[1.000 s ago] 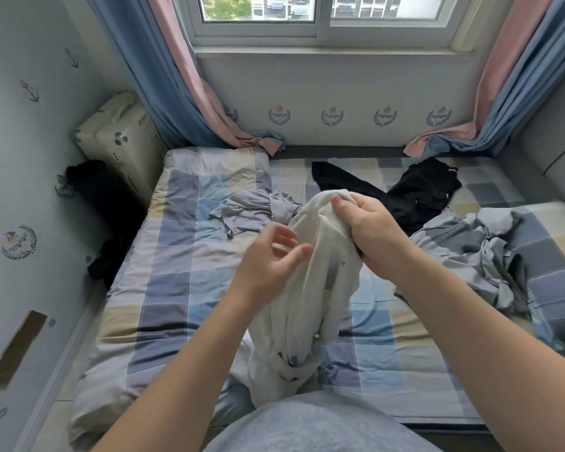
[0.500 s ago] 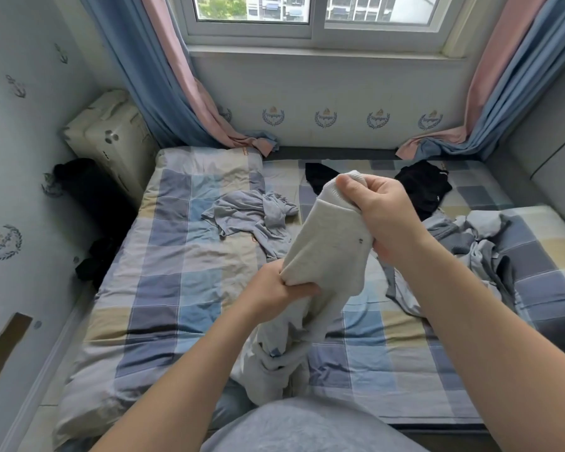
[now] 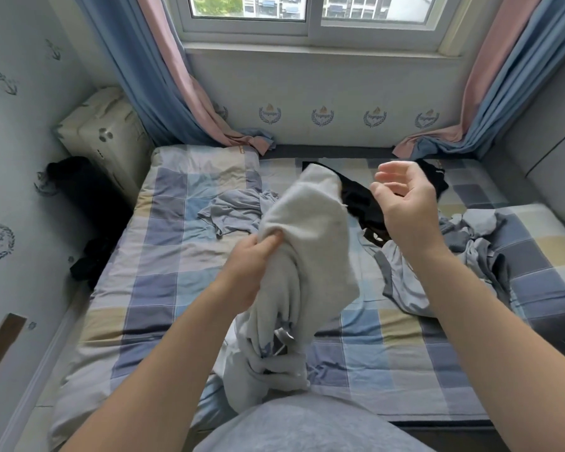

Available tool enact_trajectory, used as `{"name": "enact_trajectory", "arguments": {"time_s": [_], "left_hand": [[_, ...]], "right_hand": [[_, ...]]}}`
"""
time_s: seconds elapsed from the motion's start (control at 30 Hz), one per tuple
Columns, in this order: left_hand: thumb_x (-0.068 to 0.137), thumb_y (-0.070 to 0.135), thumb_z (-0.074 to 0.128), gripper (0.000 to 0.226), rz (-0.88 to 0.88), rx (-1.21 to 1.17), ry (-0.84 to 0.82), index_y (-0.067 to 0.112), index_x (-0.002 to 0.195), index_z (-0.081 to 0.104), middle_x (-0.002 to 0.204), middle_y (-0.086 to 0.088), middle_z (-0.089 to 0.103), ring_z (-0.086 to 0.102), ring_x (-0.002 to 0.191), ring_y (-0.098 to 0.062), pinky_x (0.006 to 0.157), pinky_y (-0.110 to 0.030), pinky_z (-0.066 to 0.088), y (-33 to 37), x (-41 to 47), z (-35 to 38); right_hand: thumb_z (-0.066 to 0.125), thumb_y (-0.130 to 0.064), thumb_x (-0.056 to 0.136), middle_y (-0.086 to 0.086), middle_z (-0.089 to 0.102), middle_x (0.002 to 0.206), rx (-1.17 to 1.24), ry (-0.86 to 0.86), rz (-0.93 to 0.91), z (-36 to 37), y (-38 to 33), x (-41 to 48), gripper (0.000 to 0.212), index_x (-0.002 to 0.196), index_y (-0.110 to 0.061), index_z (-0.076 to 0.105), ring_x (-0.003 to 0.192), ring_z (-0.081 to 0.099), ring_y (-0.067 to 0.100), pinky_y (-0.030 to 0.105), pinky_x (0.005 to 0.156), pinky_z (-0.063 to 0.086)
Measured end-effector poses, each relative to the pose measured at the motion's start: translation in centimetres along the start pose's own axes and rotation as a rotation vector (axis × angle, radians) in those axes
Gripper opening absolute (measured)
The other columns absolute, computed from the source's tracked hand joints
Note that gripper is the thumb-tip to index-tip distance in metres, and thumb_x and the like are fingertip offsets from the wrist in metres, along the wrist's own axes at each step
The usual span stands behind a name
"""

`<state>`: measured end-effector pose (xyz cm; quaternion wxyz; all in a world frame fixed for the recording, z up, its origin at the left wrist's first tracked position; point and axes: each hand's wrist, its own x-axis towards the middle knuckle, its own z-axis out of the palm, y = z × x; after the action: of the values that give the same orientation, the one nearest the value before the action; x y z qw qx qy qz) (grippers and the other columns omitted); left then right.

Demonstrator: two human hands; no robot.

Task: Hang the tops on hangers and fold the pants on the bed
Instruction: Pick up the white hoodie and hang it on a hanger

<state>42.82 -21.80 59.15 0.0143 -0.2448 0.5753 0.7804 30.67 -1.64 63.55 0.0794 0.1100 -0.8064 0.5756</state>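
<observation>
- Head view: left hand (image 3: 252, 259) grips a bunched white garment (image 3: 310, 230), thumb pressed into the cloth. The garment hangs over the near middle of the bed (image 3: 163, 256).
- Right hand (image 3: 405, 207) released, fingers loosely curled, holding nothing, just right of the garment's top.
- Black garment (image 3: 359, 203) lies far on the bed, partly behind the right hand.
- Grey top (image 3: 232, 213) crumpled left of centre; grey pile (image 3: 477, 256) on the right.

Pale grey garment (image 3: 310, 243): bunched lengthwise, hanging over the near edge of the bed (image 3: 163, 256), gripped mid-length by the left hand (image 3: 252, 259); lower end crumpled.
Black garment (image 3: 362, 203): lying by the far edge, partly hidden.
Blue-grey garment (image 3: 235, 212): crumpled, mid-bed.
Grey heap (image 3: 470, 256): rumpled clothes along the right edge.
</observation>
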Motion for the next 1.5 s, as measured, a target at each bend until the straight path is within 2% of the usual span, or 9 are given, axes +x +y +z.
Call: {"name": "enact_trajectory", "arguments": {"time_s": [0.17,0.27,0.43,0.67,0.9,1.07,1.23,1.4,1.5], "left_hand": [[0.097,0.018,0.065,0.021,-0.027,-0.231,0.162,0.006,0.113,0.065,0.097,-0.013,0.074,0.073,0.079,-0.023,0.075,-0.039,0.059,2.5,0.2,1.4],[0.091,0.013,0.071,0.012,0.029,-0.284,0.152,0.004,0.097,0.068,0.074,-0.007,0.071,0.071,0.062,-0.018,0.058,-0.032,0.056,3.8,-0.5,2.8],[0.091,0.012,0.072,0.022,0.053,-0.386,0.113,0.0,0.108,0.069,0.083,-0.008,0.073,0.074,0.073,-0.018,0.074,-0.044,0.063,5.5,-1.5,4.5],[0.097,0.024,0.067,0.026,0.102,-0.336,0.232,0.003,0.113,0.063,0.102,-0.01,0.072,0.072,0.098,-0.025,0.08,-0.046,0.062,4.7,0.7,1.2],[0.075,0.031,0.086,0.041,-0.044,0.351,-0.136,0.015,0.105,0.063,0.101,-0.006,0.069,0.067,0.088,-0.016,0.069,-0.03,0.056,-2.0,0.8,1.0],[0.064,0.041,0.086,0.068,0.131,0.47,-0.244,0.027,0.123,0.056,0.119,0.004,0.068,0.064,0.113,-0.012,0.095,-0.043,0.055,-6.8,-0.4,4.8],[0.076,0.021,0.062,0.036,0.294,0.683,0.003,0.022,0.112,0.059,0.108,-0.001,0.068,0.062,0.105,-0.023,0.086,-0.042,0.052,-7.2,1.3,4.1],[0.078,-0.005,0.056,0.02,0.29,0.783,0.195,0.015,0.078,0.056,0.078,-0.006,0.063,0.057,0.081,-0.029,0.063,-0.033,0.036,-7.0,3.3,0.8],[0.077,-0.008,0.053,0.024,0.298,0.815,0.355,0.015,0.079,0.061,0.08,-0.007,0.065,0.059,0.083,-0.032,0.066,-0.034,0.043,-6.0,4.3,-1.6]], "right_hand": [[0.068,-0.005,0.092,0.004,0.074,0.084,-0.016,-0.587,0.023,2.1,1.2,-6.3,0.01,0.101,-0.01,0.065,0.077,0.071,0.02,0.037,0.075,0.059],[0.077,-0.029,0.085,-0.009,0.064,0.117,-0.138,-0.807,0.137,5.4,3.4,-10.2,0.044,0.121,-0.024,0.053,0.105,0.061,0.005,0.022,0.084,0.05],[0.061,-0.041,0.092,-0.002,0.064,0.128,-0.228,-0.565,0.305,8.6,7.0,-10.7,0.048,0.138,-0.029,0.049,0.115,0.059,0.022,0.04,0.093,0.049],[0.056,-0.026,0.1,0.002,0.066,0.084,-0.278,-0.45,0.309,5.4,8.9,-6.9,0.021,0.085,-0.013,0.064,0.082,0.057,0.024,0.033,0.065,0.037],[0.05,-0.004,0.092,0.007,0.061,0.075,0.001,-0.251,0.384,5.6,3.6,-3.3,0.016,0.083,-0.003,0.064,0.072,0.053,0.019,0.034,0.064,0.042],[0.055,-0.008,0.094,0.007,0.065,0.079,0.248,-0.169,0.513,5.1,0.3,-2.8,0.01,0.091,-0.009,0.064,0.073,0.064,0.019,0.031,0.062,0.052],[0.057,-0.007,0.094,0.012,0.067,0.084,0.372,-0.135,0.532,3.7,-2.1,-2.3,0.014,0.105,0.0,0.064,0.069,0.068,0.02,0.029,0.051,0.053],[0.058,-0.014,0.096,0.022,0.07,0.11,0.318,-0.071,0.551,2.7,-2.1,-2.0,0.02,0.112,-0.005,0.063,0.098,0.07,0.04,0.06,0.079,0.056],[0.058,-0.016,0.095,0.02,0.07,0.113,0.278,-0.06,0.564,2.8,-1.8,-2.2,0.019,0.112,-0.008,0.063,0.105,0.068,0.039,0.058,0.085,0.056]]}}
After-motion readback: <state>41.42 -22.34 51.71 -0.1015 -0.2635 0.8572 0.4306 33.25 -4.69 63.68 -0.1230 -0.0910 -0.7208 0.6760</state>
